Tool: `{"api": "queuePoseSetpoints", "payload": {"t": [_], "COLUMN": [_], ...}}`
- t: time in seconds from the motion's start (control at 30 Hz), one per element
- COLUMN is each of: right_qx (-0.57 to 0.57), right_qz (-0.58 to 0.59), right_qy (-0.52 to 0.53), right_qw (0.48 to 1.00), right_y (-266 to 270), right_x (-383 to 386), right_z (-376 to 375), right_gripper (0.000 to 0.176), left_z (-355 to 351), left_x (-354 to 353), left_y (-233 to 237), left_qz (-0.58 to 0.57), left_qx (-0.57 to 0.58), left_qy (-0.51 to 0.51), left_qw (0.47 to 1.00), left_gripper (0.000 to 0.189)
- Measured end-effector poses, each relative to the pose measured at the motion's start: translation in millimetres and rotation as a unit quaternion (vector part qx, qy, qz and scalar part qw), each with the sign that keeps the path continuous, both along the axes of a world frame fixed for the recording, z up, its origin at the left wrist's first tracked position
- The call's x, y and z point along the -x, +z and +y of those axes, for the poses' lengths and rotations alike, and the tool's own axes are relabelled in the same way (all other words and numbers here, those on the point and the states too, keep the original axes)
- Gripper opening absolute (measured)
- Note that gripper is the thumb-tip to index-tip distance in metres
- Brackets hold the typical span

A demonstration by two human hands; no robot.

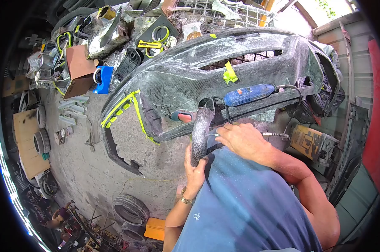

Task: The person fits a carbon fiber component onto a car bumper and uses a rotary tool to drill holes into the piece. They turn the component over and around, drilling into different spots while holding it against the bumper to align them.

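Observation:
My left hand [195,170], a watch at its wrist, wraps round the lower end of a curved dark tube-like part [201,130], speckled with pale dust. Held close in front of my shirt, the part stands roughly upright. My right hand [244,140] pinches the handpiece of a flexible-shaft rotary tool, its thin bit pointing left at the part's side. The silver end of the shaft [275,135] sticks out behind that hand. Just beyond, the blue rotary tool body [249,95] lies on a large dusty black car bumper [173,90] with yellow tape along one edge.
A red-and-black handled tool [182,116] lies by the bumper. Tape rolls [159,34], a blue tape dispenser [103,80] and a cardboard box [79,63] crowd the back left. Tyres [130,210] stand on the floor below. A worn box [309,140] sits at right.

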State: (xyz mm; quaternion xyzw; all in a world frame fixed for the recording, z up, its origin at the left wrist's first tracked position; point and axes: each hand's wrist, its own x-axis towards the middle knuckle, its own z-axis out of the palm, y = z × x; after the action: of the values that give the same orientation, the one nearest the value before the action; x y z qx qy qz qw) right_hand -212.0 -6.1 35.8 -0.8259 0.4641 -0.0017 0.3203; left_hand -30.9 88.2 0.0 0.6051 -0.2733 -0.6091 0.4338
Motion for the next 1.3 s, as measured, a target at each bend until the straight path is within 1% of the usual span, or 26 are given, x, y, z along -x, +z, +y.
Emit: {"api": "queuePoseSetpoints", "payload": {"t": [0.07,0.17,0.23,0.47,0.53,0.7,0.77,0.87,0.97,1.07,1.13,1.17,1.23,1.3], "right_qx": [-0.007,-0.001,0.009,0.029,0.024,0.032,-0.005,0.017,-0.010,0.001,-0.008,-0.018,-0.015,-0.012], "right_qz": [0.015,0.020,0.021,0.022,0.026,0.017,0.015,-0.007,0.019,-0.005,0.004,0.012,-0.001,-0.010], "right_qy": [-0.007,-0.004,-0.005,-0.002,-0.007,-0.006,-0.023,-0.016,-0.020,-0.023,-0.023,-0.022,-0.024,-0.027], "right_qw": [1.000,1.000,1.000,0.999,0.999,0.999,1.000,1.000,1.000,1.000,1.000,1.000,1.000,0.999], "right_y": [3.1,0.4,0.7,-0.9,-1.1,-2.9,-3.8,-3.7,-5.3,-5.5,-6.0,-6.3,-8.9,-8.2], "right_x": [0.3,-2.7,-4.4,-5.8,-5.6,-5.2,-4.4,-4.1,-2.1,-3.9,-2.1,-2.0,-2.7,-1.3], "right_z": [-2.8,-3.5,-1.3,1.7,0.4,3.2,0.4,5.6,-0.9,7.0,1.4,-0.3,3.9,3.5], "right_gripper": [0.025,0.025,0.025,0.025,0.025,0.025,0.025,0.025,0.026,0.026,0.026,0.027,0.027,0.028], "left_z": [-2.0,-4.3,-2.4,-1.4,1.7,2.6,1.6,1.6,2.1,2.7,1.9,1.4,-1.8,-2.2], "left_x": [1.3,5.2,3.0,1.3,-0.1,-0.5,0.3,-0.7,-0.5,-0.5,-2.8,-2.1,-0.3,0.1], "left_y": [3.6,8.7,5.5,2.7,-2.8,-3.7,-3.6,-4.2,-3.7,-6.1,-5.6,-3.6,0.9,0.5], "left_qz": [-0.008,0.029,-0.024,0.002,0.008,-0.007,0.001,-0.024,-0.005,-0.021,-0.048,-0.049,-0.014,-0.016], "left_qx": [0.000,-0.002,0.015,-0.007,-0.007,0.008,0.007,0.023,0.011,0.016,0.025,0.024,0.019,0.017], "left_qy": [0.002,0.020,-0.002,-0.001,-0.002,0.003,0.001,0.001,-0.007,0.010,-0.027,-0.026,-0.007,-0.009], "left_qw": [1.000,0.999,1.000,1.000,1.000,1.000,1.000,0.999,1.000,1.000,0.998,0.998,1.000,1.000], "left_gripper": [0.051,0.051,0.050,0.051,0.061,0.061,0.062,0.063,0.063,0.062,0.061,0.061,0.060,0.060]}}
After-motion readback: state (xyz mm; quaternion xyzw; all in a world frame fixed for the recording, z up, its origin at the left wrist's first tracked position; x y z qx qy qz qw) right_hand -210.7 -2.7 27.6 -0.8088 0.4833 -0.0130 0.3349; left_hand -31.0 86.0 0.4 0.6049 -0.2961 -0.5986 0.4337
